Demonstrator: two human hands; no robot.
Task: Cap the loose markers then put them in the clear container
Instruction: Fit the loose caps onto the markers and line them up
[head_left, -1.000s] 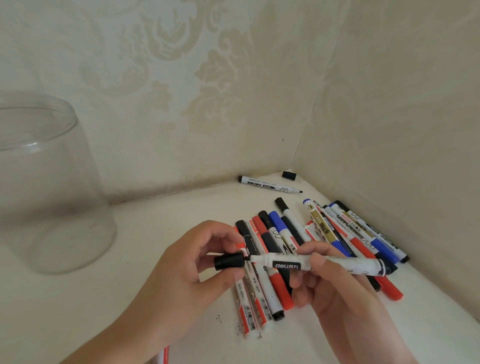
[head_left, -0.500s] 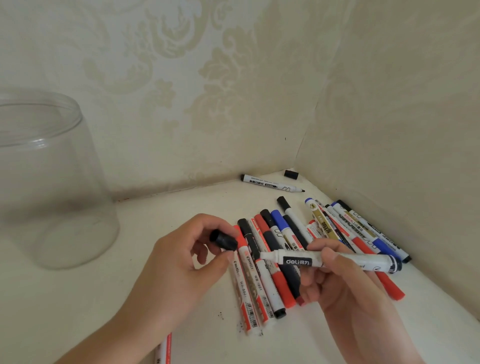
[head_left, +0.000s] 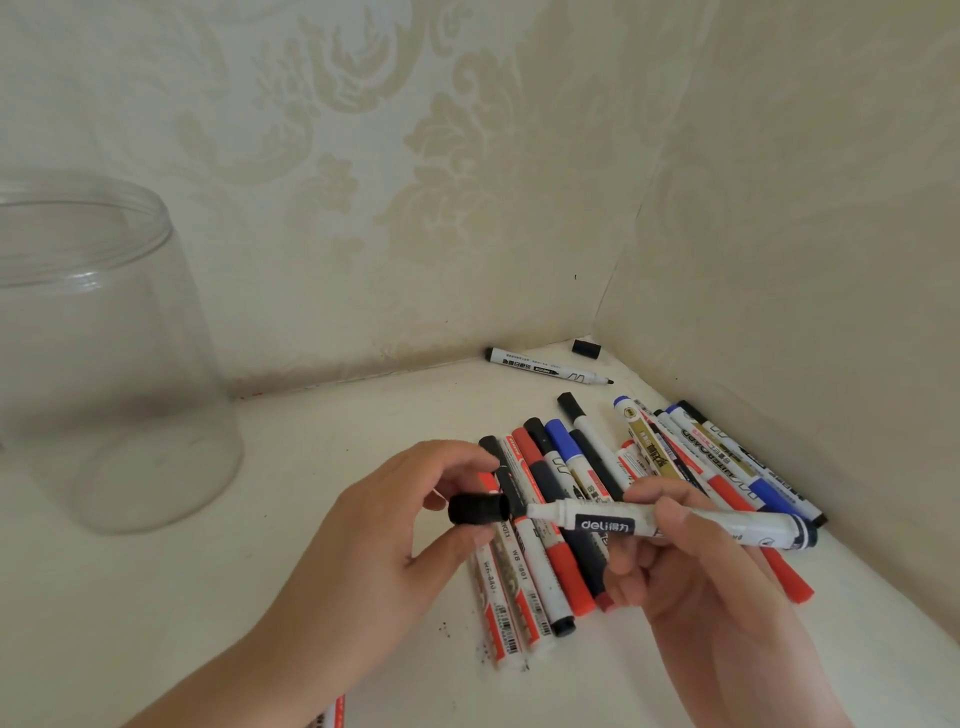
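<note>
My left hand (head_left: 395, 540) pinches a black cap (head_left: 477, 510) between thumb and fingers. My right hand (head_left: 696, 566) grips a white marker (head_left: 675, 526) with a dark label, held level, its bare end pointing left at the cap's opening with a small gap between them. Below both hands lies a pile of markers (head_left: 566, 519) in red, blue and black. The clear container (head_left: 104, 358) stands open and empty at the far left.
A lone uncapped marker (head_left: 545, 367) and a loose black cap (head_left: 587, 348) lie in the back corner where two papered walls meet. The right wall runs close beside the pile. Another marker's end (head_left: 335, 714) shows at the bottom edge.
The cap came off the marker's end and moved up and left, then came back level with the marker tip. The marker stayed in my right hand.
</note>
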